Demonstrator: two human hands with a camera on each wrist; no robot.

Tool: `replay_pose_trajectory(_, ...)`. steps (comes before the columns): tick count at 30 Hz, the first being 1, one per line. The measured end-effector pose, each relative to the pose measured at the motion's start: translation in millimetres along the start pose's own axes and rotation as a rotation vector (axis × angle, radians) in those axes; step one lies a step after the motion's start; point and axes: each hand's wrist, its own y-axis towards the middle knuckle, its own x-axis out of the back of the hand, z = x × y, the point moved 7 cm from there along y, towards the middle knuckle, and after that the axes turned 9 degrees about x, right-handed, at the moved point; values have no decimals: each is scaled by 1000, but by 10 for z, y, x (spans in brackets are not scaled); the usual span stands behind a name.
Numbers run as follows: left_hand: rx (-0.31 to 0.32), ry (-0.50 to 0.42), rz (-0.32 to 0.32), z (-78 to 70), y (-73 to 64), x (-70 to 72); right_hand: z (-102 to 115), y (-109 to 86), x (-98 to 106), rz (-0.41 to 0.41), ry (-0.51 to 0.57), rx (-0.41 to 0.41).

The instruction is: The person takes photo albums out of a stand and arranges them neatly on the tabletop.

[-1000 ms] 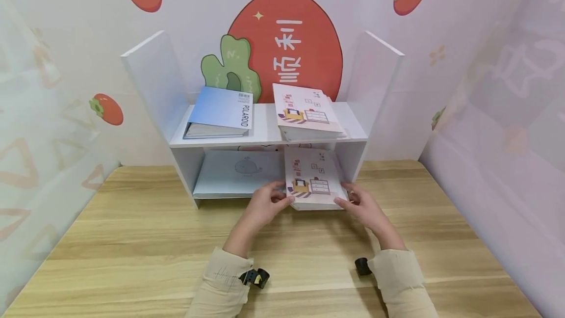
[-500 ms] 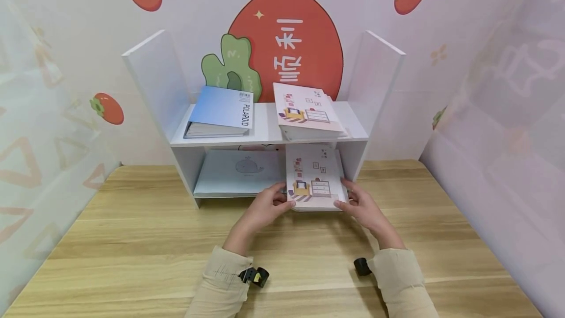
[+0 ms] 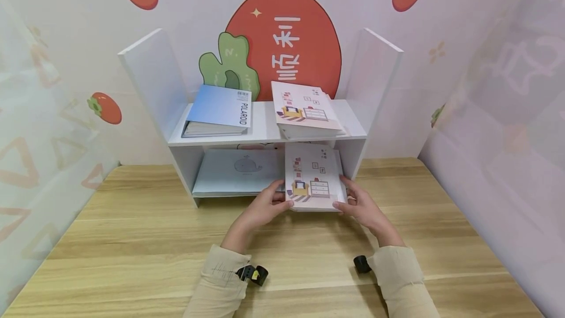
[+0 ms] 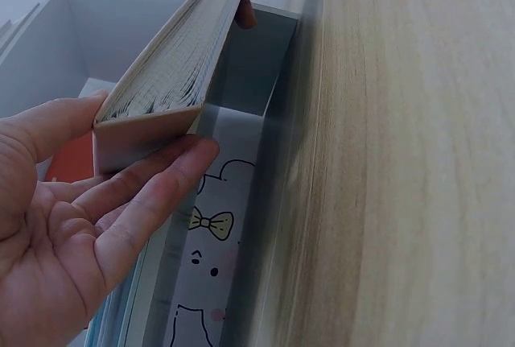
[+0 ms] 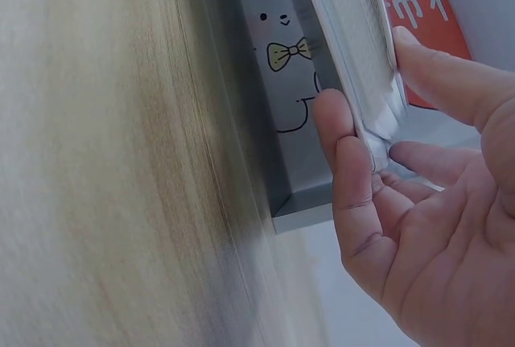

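Note:
A thick photo album (image 3: pixel 312 178), its pale cover printed with a yellow armchair and a chest of drawers, is partly in the lower right of the white shelf (image 3: pixel 265 141). My left hand (image 3: pixel 265 206) holds its near left corner, thumb on the cover and fingers below, as the left wrist view shows. At the near right corner, my right hand (image 3: pixel 364 207) grips it likewise. In the right wrist view, fingers (image 5: pixel 360 194) curl beneath the album's pages (image 5: pixel 358 33). The album appears raised off the table. Its far end is hidden under the upper board.
Left of it on the lower level lies a light blue whale-printed album (image 3: pixel 240 171). The upper board carries a blue POLAROID album (image 3: pixel 220 107) and a stack of albums (image 3: pixel 306 109) with matching furniture art. Tall side panels (image 3: pixel 154 80) bound the shelf. Wooden tabletop (image 3: pixel 132 249) spreads in front.
The album's cover has tilted slightly more toward me, so its front edge shows less. Both hands keep their hold and have shifted only a little.

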Motion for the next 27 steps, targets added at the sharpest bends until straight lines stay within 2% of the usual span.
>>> replay_pose_trajectory(6, 18, -155, 70, 44, 4, 7, 10, -5, -10, 16, 49, -22)
replay_pose_trajectory(9, 30, -200, 106, 53, -11, 11, 9, -13, -12, 29, 64, -21)
replay_pose_trajectory(14, 40, -227, 131, 54, -27, 12, -14, -13, -17, 30, 63, -33)
replay_pose_trajectory(23, 51, -247, 109, 62, -18, 6, -11, -14, -25, 38, 69, -19)
replay_pose_trajectory(27, 48, -227, 116, 60, -25, 9, 48, -29, -27, 45, 87, 0)
